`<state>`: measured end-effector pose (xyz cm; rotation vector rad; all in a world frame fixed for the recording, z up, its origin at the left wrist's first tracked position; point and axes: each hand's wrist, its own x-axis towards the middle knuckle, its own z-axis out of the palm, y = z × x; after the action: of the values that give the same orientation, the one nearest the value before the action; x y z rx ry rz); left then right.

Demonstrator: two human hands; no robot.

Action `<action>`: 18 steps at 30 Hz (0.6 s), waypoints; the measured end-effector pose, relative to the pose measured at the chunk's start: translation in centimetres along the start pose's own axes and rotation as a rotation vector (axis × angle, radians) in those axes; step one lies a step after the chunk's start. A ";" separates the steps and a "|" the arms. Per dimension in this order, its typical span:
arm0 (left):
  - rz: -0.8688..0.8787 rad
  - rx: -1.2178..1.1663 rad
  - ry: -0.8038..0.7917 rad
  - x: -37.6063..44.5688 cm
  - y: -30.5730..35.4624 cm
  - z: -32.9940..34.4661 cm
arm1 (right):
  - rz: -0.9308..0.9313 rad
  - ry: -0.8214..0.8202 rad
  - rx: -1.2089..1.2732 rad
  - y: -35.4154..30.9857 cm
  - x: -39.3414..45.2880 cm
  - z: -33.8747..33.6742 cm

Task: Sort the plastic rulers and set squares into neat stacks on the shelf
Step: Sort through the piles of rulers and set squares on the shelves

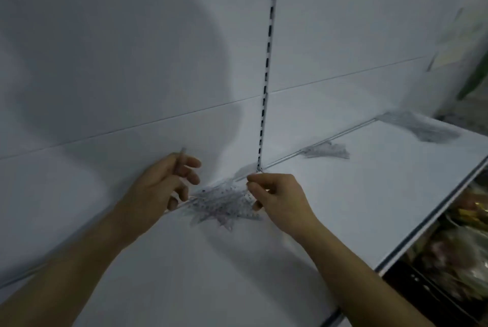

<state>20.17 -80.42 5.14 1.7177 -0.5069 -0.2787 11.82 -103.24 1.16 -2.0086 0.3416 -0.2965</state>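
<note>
A loose pile of clear plastic rulers and set squares (224, 201) lies fanned out on the white shelf (343, 194), against the back panel. My left hand (163, 184) hovers at the pile's left edge and grips a thin clear ruler (182, 153) that sticks up past its fingers. At the pile's right edge, my right hand (277, 194) has thumb and forefinger pinched together; the clear piece between them is hard to make out. A small stack of rulers (327, 151) lies further right, and a larger blurred heap (420, 127) sits at the far right end.
A slotted upright rail (268, 62) runs down the white back panel to the shelf just behind the pile. The shelf's front edge (427, 223) runs diagonally at the right; below it a lower shelf holds packaged goods (449, 260). Paper sheets (454, 38) hang at the far right.
</note>
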 end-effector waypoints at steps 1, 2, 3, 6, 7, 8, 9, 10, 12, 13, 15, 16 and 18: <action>-0.011 -0.002 -0.005 0.1 0.0 0.0 | -0.014 -0.011 -0.055 0.3 0.2 -0.2; -0.021 -0.001 -0.009 0.3 0.0 0.1 | -0.023 -0.021 -0.066 0.5 0.5 -0.4; -0.031 0.001 -0.012 0.6 0.1 0.4 | -0.030 -0.028 -0.054 0.7 0.7 -0.9; -0.038 0.008 -0.028 1.4 0.4 1.7 | -0.055 -0.019 -0.013 1.3 1.6 -2.6; -0.037 0.013 -0.037 1.8 0.5 2.3 | -0.069 -0.016 -0.010 1.5 1.9 -3.4; -0.034 0.031 -0.051 2.2 0.6 2.9 | -0.081 -0.011 -0.011 1.8 2.1 -4.1; -0.029 0.066 -0.064 2.7 0.7 3.6 | -0.089 -0.003 -0.013 2.1 2.4 -5.0; -0.020 0.105 -0.073 3.2 0.7 4.3 | -0.090 0.008 -0.014 2.5 2.7 -6.0; 0.010 0.153 -0.077 4.4 0.9 6.1 | -0.086 0.033 -0.016 3.6 3.1 -8.2; 0.026 0.167 -0.080 5.0 0.8 7.1 | -0.090 0.049 -0.021 4.2 3.2 -9.4; 0.066 0.231 -0.085 6.3 0.8 9.5 | -0.096 0.087 -0.027 5.6 3.6 -11.9; 0.092 0.274 -0.082 7.0 0.8 10.8 | -0.094 0.108 -0.022 6.4 3.9 -13.2; 0.153 0.363 -0.073 8.4 0.7 13.8 | -0.087 0.137 -0.008 8.2 4.5 -15.9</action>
<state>21.13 -96.51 3.66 2.0115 -0.7757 -0.1446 9.46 -121.50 1.08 -2.0194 0.3420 -0.4891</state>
